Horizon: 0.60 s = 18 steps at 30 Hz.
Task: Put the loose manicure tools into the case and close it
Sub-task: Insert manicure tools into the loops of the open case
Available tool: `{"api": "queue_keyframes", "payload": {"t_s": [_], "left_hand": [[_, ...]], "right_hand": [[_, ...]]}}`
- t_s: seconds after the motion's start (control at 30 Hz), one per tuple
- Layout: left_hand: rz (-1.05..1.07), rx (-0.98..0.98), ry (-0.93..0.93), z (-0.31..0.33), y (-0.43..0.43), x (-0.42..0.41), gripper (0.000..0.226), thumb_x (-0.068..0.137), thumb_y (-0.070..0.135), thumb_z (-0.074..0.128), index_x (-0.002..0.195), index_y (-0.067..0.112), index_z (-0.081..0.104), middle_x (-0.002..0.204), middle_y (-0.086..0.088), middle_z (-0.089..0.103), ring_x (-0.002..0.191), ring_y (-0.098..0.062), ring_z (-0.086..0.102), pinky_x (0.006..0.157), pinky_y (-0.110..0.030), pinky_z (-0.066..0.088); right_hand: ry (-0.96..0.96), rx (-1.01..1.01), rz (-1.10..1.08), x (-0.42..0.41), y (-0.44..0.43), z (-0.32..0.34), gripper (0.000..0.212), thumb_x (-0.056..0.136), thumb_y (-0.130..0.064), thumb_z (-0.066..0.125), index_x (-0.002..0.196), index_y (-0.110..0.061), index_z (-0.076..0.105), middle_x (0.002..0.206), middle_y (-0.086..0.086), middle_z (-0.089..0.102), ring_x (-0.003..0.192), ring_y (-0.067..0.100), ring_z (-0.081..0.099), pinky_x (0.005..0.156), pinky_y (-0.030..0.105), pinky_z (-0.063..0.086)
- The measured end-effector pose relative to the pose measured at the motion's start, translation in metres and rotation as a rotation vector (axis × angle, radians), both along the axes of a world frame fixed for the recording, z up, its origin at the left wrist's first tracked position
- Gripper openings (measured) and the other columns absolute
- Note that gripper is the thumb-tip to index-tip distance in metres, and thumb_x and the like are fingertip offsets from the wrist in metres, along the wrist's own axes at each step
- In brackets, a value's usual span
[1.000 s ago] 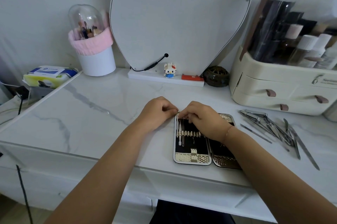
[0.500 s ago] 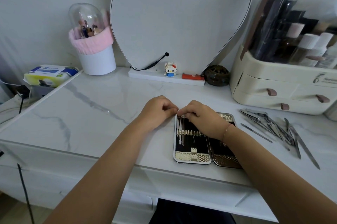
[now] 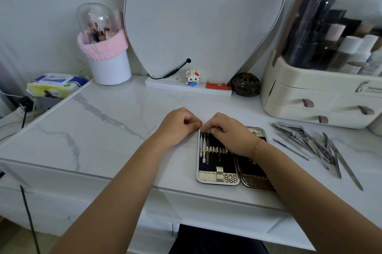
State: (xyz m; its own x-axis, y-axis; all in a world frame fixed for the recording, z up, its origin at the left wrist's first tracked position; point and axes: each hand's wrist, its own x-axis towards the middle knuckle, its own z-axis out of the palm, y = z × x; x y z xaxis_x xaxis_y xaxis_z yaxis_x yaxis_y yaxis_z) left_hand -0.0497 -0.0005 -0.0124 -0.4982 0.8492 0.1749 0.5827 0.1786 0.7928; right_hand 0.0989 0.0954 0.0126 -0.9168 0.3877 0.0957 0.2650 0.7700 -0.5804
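Case (image 3: 218, 177) lay open on table (image 3: 103, 129); both hands, left (image 3: 178, 124) & right (image 3: 229, 134), pinched a thin tool at its top edge (pile (image 3: 310, 144) waited beside). Could've slipped past the loop w/ misaim.

Head-worn view, forward-down, close over tabletop (image 3: 103, 129)

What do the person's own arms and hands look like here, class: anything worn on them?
Both forearms are bare, with no sleeves in view. The left hand wears no ring, watch or glove that can be seen. The right hand has a thin, pinkish bracelet at the wrist. No gloves on either.
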Motion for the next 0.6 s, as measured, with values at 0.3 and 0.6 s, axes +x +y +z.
{"api": "queue_keyframes", "payload": {"t_s": [0.3, 0.6], "left_hand": [[0.003, 0.0, -0.015, -0.0005, -0.0004, -0.0005, 0.005, 0.082, 0.02, 0.07, 0.078, 0.023, 0.071, 0.092, 0.005, 0.063, 0.088, -0.014, 0.061, 0.084, -0.031, 0.049], [0.005, -0.008, 0.001, 0.0001, -0.0001, -0.0002, 0.01, 0.082, 0.021, 0.07, 0.074, 0.027, 0.069, 0.089, 0.006, 0.062, 0.087, -0.014, 0.061, 0.084, -0.033, 0.049]], "right_hand": [[0.054, -0.04, -0.005, 0.0027, -0.0002, -0.0031, 0.033, 0.092, -0.005, 0.043, 0.098, -0.022, 0.07, 0.091, -0.01, 0.051, 0.09, 0.006, 0.05, 0.081, 0.01, 0.037], [0.031, -0.036, -0.039, 0.0006, -0.0011, -0.0031, 0.032, 0.093, -0.007, 0.043, 0.101, -0.021, 0.07, 0.097, -0.003, 0.053, 0.092, 0.01, 0.05, 0.083, 0.018, 0.035]]}}
